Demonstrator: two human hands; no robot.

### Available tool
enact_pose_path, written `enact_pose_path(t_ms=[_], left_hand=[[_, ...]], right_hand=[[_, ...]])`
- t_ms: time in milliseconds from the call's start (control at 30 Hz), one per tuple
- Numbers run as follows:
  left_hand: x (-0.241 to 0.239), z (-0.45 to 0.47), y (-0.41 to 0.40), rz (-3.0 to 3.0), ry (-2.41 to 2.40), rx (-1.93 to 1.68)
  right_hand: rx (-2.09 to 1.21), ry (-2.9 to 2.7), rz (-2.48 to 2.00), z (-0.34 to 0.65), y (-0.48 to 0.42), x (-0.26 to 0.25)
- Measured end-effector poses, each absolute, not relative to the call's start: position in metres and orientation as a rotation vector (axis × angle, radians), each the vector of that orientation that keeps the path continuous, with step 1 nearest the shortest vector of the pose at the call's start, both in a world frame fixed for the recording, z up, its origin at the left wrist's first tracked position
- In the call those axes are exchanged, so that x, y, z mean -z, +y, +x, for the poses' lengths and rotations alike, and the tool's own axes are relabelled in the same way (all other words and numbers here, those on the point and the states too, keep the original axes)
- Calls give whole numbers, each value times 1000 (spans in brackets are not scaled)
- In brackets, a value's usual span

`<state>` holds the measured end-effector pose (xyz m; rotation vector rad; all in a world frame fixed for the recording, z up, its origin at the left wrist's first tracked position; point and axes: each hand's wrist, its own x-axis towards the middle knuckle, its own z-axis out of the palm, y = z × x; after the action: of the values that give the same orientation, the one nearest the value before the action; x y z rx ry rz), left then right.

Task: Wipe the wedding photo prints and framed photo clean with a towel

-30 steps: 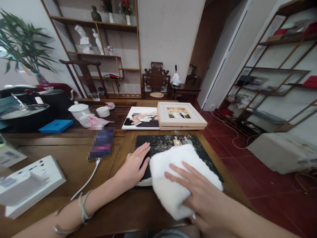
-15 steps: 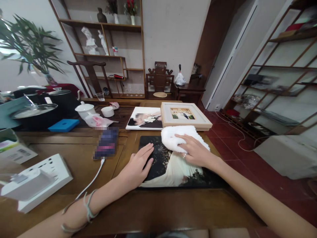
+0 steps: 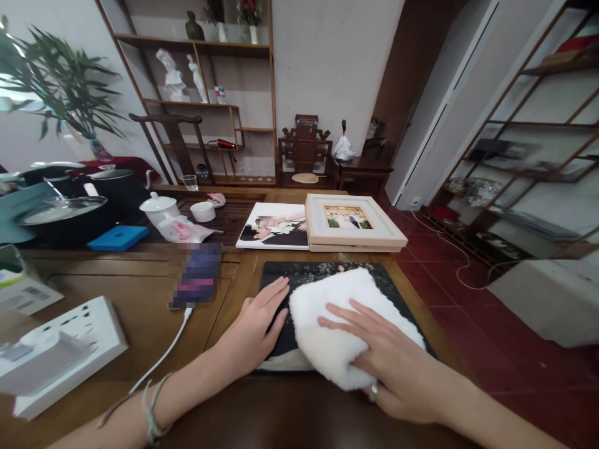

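The right hand, wearing a ring, grasps a folded white cloth, with some fingers spread over its top. The cloth rests on a dark photo panel, hiding much of its picture. The left hand is unclenched, fingers extended, and lies against the panel's left edge, grasping nothing. The panel lies flat on the wooden table, directly in front of the person.

To the left stands a white power strip; beside it, a white cable runs to a phone, partly blurred. Beyond the panel, a white-edged photo print lies just beside a pale picture frame. Farther left are a blue box, a lidded white bowl and a small white cup. A carved wooden chair stands against the back wall.
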<state>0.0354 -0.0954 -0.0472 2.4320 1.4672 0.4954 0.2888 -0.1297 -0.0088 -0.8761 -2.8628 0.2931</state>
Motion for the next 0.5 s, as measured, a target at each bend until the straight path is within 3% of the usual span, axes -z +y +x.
enact_pose_path(t_ms=[300, 500], left_hand=[[47, 35, -96, 2411, 1472, -499], [49, 34, -95, 2432, 1456, -519]], right_hand=[[-66, -2639, -1088, 308, -54, 24], [-131, -2723, -1015, 298, -93, 18]])
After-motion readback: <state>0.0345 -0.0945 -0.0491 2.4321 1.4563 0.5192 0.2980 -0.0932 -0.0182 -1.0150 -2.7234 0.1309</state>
